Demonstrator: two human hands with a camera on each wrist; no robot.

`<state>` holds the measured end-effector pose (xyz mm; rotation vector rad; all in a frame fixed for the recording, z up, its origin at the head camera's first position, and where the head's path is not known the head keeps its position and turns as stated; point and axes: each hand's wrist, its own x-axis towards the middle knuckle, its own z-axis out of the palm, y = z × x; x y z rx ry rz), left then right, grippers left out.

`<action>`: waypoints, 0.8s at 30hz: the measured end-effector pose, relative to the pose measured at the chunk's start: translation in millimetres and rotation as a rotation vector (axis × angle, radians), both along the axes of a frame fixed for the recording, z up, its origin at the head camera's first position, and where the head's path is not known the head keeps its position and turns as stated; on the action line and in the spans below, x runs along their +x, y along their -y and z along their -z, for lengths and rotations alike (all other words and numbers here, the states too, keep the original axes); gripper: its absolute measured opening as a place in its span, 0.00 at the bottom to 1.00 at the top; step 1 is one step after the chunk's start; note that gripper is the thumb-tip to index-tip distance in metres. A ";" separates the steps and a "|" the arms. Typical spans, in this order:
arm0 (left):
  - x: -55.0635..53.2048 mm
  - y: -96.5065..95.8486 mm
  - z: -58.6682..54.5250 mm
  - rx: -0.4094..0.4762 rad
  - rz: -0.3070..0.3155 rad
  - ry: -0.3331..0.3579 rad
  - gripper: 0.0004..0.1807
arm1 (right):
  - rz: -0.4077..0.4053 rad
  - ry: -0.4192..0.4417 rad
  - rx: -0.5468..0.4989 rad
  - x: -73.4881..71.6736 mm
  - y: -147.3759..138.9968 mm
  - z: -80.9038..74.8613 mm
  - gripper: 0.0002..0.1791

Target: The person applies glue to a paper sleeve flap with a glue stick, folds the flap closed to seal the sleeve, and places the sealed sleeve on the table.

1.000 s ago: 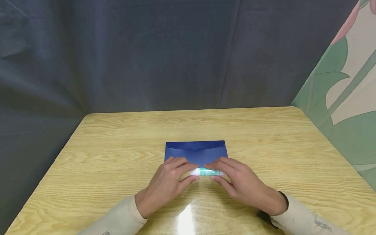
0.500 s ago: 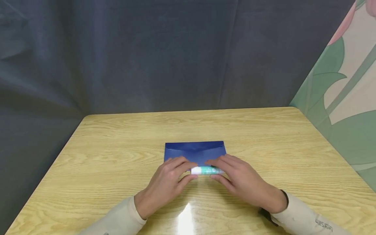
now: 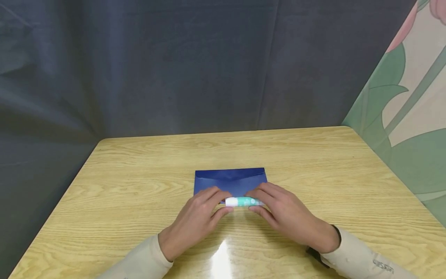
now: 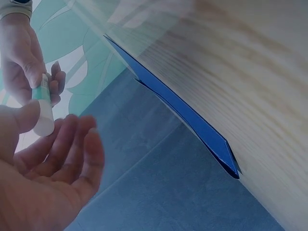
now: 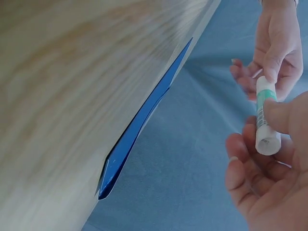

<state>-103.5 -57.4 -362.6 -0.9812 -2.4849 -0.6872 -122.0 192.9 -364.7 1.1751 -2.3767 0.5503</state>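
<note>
A white glue stick with a teal label lies level between my two hands, just in front of a blue envelope. My right hand holds its clear-ended side between thumb and fingers. At the white cap end, my left hand has its thumb and index finger on either side, pinching lightly. In the left wrist view, the cap of the glue stick lies beside my left thumb. The glue stick's round base faces the right wrist camera, next to my right thumb.
The envelope lies on a wooden table, its flap side up and flap edge at the far side. A dark curtain hangs behind and to the left. A floral panel stands at the right.
The left fingertips have slid slightly back toward the cap's end, so more white cap shows. Both hands and the glue stick have shifted very little otherwise; the envelope lies still.
</note>
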 end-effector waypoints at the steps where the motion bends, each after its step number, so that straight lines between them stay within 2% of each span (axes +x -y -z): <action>1: -0.1 0.0 0.3 -0.015 -0.003 0.002 0.11 | 0.000 -0.003 0.002 0.2 0.0 0.1 0.11; 6: 0.1 0.1 1.5 -0.071 0.010 0.009 0.11 | -0.003 -0.021 0.006 0.8 0.7 0.2 0.10; 15: 0.5 0.4 1.3 -0.083 0.036 0.024 0.12 | -0.007 -0.035 0.005 1.9 1.7 -0.8 0.10; 24: 0.0 0.8 1.9 -0.077 0.052 -0.048 0.10 | 0.026 0.035 0.066 2.8 2.5 2.4 0.12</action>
